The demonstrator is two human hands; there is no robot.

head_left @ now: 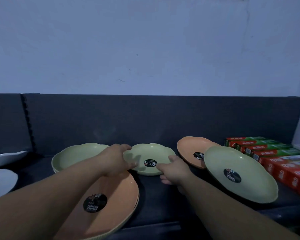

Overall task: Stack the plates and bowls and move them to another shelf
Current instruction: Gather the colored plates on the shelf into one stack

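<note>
A light green plate (149, 154) with a round black sticker sits in the middle of the dark shelf. My left hand (119, 158) grips its left rim and my right hand (175, 168) grips its near right rim. A stack of green plates (73, 156) lies to the left behind my left forearm. An orange plate (114, 200) with a black sticker lies in front on another plate, partly under my left arm. To the right, an orange plate (189, 148) is overlapped by a green plate (241, 172).
White dishes (5, 160) sit at the far left edge. Red and green boxes (270, 151) line the right side. A dark back panel (145, 118) rises behind the shelf, with a pale wall above.
</note>
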